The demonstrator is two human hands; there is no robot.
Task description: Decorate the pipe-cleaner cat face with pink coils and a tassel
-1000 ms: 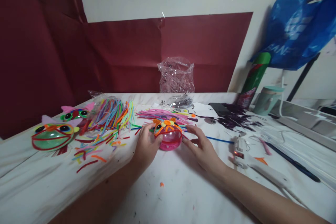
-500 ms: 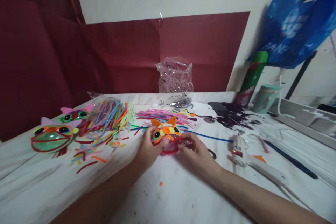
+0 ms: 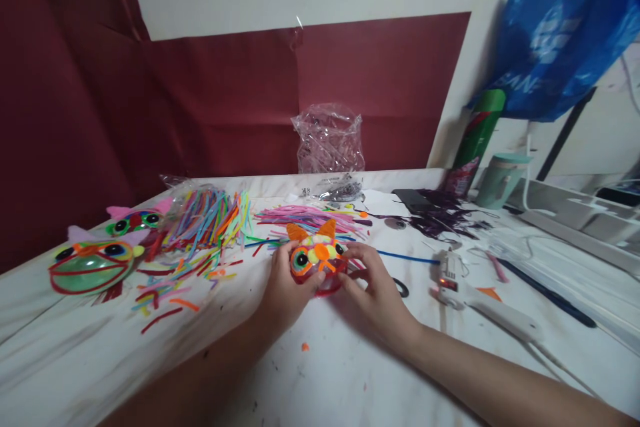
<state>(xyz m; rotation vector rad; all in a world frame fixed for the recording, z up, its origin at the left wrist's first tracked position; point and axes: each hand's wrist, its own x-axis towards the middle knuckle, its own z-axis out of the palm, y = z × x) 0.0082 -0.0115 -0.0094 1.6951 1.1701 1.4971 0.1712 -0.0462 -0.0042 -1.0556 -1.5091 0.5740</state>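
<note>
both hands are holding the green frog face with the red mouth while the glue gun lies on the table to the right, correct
Not quite. In the head view both the left hand and right hand hold the orange-eared pink craft face; the green frog face lies untouched at far left. The glue gun does lie on the table to the right.
</note>
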